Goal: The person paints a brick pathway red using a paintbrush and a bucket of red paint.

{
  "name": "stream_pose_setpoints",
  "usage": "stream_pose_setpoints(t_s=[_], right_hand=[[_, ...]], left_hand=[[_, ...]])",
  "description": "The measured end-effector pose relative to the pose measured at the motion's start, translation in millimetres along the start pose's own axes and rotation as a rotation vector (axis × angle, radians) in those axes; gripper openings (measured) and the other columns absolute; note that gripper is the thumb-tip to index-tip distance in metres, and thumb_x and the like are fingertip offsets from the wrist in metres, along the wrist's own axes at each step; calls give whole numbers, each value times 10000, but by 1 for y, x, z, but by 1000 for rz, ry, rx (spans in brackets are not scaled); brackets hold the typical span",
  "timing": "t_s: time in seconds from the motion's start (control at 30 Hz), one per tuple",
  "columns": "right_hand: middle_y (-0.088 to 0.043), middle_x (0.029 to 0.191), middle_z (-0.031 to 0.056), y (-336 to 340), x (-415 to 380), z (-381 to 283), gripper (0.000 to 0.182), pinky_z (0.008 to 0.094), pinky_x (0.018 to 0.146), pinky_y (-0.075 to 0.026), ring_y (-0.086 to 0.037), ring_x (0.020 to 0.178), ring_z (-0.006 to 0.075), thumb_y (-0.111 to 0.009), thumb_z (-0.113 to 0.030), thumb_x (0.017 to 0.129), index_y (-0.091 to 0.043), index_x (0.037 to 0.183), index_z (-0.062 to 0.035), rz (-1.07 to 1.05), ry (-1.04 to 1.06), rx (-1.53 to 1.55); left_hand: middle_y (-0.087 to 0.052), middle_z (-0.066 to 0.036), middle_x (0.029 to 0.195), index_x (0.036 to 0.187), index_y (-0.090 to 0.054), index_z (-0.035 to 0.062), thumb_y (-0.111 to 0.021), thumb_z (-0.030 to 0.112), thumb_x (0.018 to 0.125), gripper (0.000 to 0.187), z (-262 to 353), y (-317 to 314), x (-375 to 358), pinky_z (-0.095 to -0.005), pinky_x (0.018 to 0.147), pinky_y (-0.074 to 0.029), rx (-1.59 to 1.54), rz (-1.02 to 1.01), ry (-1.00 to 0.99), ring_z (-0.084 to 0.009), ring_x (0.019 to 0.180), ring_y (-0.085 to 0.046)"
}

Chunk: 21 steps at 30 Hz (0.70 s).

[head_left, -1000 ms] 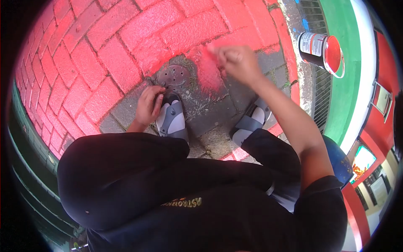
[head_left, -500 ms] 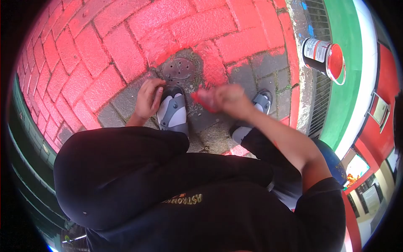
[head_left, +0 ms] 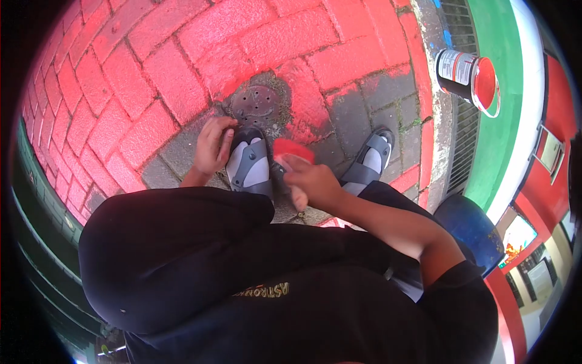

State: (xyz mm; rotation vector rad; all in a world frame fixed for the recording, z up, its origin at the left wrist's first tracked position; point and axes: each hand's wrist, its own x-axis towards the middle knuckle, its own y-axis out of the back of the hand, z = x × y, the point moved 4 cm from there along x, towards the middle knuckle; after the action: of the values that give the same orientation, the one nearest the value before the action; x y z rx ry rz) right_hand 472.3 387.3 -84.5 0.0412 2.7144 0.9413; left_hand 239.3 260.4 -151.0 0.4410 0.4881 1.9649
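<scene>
My right hand (head_left: 315, 183) is closed on a paintbrush (head_left: 293, 151) whose bristles are covered in red paint, over bare grey pavers between my feet. Near my left sandal (head_left: 250, 162), my left hand (head_left: 213, 145) hangs with its fingers partly spread and nothing in them. A round metal cover with holes (head_left: 254, 102) lies beyond that sandal, ringed by dirt and moss. Red paint (head_left: 291, 36) coats the pavers around it, with a ragged edge against unpainted grey pavers (head_left: 353, 124).
An open paint can (head_left: 458, 68) with red inside and a wire handle stands at the right, by a drain grate (head_left: 464, 130). A green painted strip (head_left: 498, 79) runs beyond. A blue round container (head_left: 470, 230) is beside my right arm. My right sandal (head_left: 376, 153) rests on the pavers.
My right hand has drawn back toward my body and left with the brush, away from the painted edge. My left hand has barely moved.
</scene>
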Motion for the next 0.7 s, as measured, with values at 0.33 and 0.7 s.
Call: stream_pose_setpoints(t_s=[0.33,0.7], right_hand=[[-720,777,82,145,-13,141,194,334,597,-517,-698,711,182,-626,55,847,-600,698,-65,779,-603,423],[-764,1123,131,78,-9,77,159,385,803,-590,-745,941,285,-601,-174,943,-725,888,-91,333,41,516]], left_hand=[[-675,-180,1039,1095,-642,-12,-598,-16,946,156,-5,-3,3,-420,836,-525,-28,-56,21,-366,925,-652],[-668,-182,1014,1095,-630,-10,-592,-32,939,162,-5,-6,10,-421,820,-525,-20,-137,-7,-367,915,-649]])
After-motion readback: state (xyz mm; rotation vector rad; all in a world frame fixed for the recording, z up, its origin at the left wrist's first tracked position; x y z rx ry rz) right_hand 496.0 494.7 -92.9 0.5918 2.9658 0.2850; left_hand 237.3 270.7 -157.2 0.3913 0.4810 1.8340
